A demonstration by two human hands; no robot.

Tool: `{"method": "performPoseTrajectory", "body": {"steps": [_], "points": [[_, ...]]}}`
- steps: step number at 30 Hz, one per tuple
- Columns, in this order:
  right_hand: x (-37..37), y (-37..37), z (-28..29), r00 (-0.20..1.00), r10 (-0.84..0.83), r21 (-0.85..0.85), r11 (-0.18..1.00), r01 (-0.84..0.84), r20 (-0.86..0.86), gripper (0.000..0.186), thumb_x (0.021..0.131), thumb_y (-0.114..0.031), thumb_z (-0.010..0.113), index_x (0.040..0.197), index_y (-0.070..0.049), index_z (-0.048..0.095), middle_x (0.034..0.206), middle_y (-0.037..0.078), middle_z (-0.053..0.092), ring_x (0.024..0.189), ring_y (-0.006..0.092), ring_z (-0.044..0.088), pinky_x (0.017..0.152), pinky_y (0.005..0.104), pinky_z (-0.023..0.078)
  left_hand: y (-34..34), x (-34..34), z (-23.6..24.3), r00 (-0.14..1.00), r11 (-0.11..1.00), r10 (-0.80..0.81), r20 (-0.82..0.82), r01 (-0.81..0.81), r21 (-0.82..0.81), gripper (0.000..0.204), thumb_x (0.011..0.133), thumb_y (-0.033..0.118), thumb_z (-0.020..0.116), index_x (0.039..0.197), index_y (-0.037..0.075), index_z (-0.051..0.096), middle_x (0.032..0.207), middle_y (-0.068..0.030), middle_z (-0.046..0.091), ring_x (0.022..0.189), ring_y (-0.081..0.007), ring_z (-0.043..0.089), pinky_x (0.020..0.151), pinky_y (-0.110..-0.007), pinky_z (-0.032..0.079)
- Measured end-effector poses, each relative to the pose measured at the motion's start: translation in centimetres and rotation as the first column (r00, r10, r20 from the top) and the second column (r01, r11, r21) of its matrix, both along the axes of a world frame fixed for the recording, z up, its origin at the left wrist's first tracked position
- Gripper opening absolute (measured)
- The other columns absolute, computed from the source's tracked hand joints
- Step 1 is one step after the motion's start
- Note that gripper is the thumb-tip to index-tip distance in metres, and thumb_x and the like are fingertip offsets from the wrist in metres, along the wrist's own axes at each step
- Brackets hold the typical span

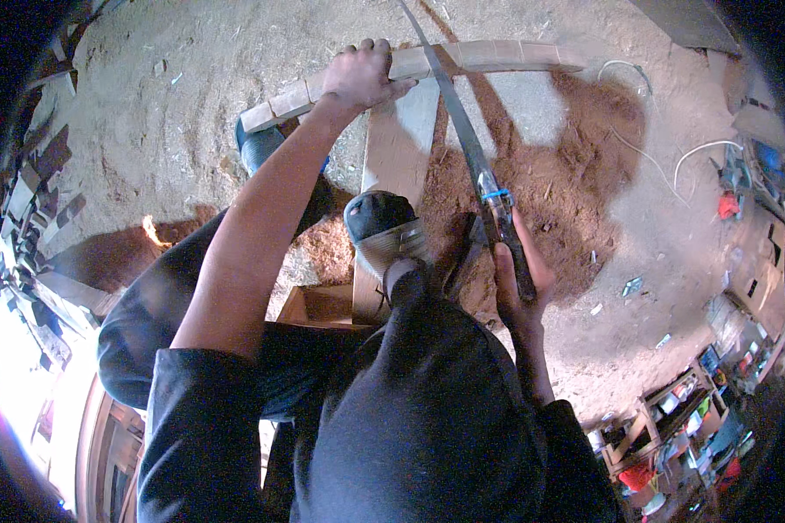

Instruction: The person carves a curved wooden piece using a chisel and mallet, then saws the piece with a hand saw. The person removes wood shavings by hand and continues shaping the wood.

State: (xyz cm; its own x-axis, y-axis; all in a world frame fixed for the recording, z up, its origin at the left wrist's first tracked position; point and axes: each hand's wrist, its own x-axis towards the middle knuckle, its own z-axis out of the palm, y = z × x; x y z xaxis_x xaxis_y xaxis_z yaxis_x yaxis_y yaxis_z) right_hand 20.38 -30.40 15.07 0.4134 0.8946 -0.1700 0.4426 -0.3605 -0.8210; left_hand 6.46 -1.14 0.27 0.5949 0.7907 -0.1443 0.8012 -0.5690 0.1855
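A long, narrow wooden strip (515,56) with lines across it at intervals runs left to right at the far side. My left hand (358,78) grips it left of its middle, fingers over the far edge and thumb along the near side. My right hand (523,270) is closed around the dark handle of a handsaw (462,131), which has a blue band where blade meets handle. The long blade points away from me and crosses the strip just right of my left hand. Whether its teeth are in the wood I cannot tell.
A pale board (397,148) runs under the strip toward me, with my sandalled foot (388,231) on it. Brown sawdust (576,196) covers the ground to the right. Wood offcuts (35,209) are heaped at left. A cluttered wooden crate (663,414) stands at lower right.
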Motion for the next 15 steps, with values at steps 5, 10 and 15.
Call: {"method": "performPoseTrajectory", "body": {"steps": [5, 10, 15], "points": [[-0.8, 3.2, -2.1, 0.996, -0.002, -0.021, 1.000, 0.000, -0.091, 0.051, 0.097, -0.032, 0.053, 0.133, 0.003, 0.050, 0.120, 0.020, 0.063, 0.108, 0.0222, 0.061, 0.093, 0.0337, 0.046, 1.1, -0.6, -0.1, 1.000, 1.000, -0.009, 0.020, 0.010, -0.001, 0.072, 0.075, 0.067, 0.063, 0.107, 0.002, 0.055, 0.101, -0.0201, 0.062, 0.093, -0.0391, 0.065, 0.080, -0.047, 0.054], [0.4, 2.6, -2.2, 0.998, 0.058, -0.150, 0.987, -0.062, -0.028, 0.052, 0.098, -0.032, 0.051, 0.133, 0.005, 0.049, 0.122, 0.019, 0.061, 0.111, 0.0243, 0.059, 0.093, 0.0345, 0.046, 0.6, -1.0, 0.0, 0.998, 1.000, -0.023, 0.063, 0.023, -0.001, 0.070, 0.076, 0.067, 0.062, 0.104, 0.003, 0.056, 0.099, -0.0192, 0.062, 0.091, -0.0387, 0.065, 0.080, -0.046, 0.055], [1.3, -2.9, -5.2, 0.998, 0.011, 0.062, 0.998, -0.007, -0.062, 0.047, 0.097, -0.023, 0.053, 0.134, 0.006, 0.048, 0.125, 0.019, 0.060, 0.115, 0.0238, 0.057, 0.096, 0.0346, 0.044, -0.2, -0.6, -0.7, 0.999, 0.999, -0.042, 0.019, 0.041, 0.014, 0.075, 0.076, 0.068, 0.061, 0.110, 0.002, 0.054, 0.104, -0.0214, 0.061, 0.095, -0.0409, 0.064, 0.078, -0.049, 0.055]]}}
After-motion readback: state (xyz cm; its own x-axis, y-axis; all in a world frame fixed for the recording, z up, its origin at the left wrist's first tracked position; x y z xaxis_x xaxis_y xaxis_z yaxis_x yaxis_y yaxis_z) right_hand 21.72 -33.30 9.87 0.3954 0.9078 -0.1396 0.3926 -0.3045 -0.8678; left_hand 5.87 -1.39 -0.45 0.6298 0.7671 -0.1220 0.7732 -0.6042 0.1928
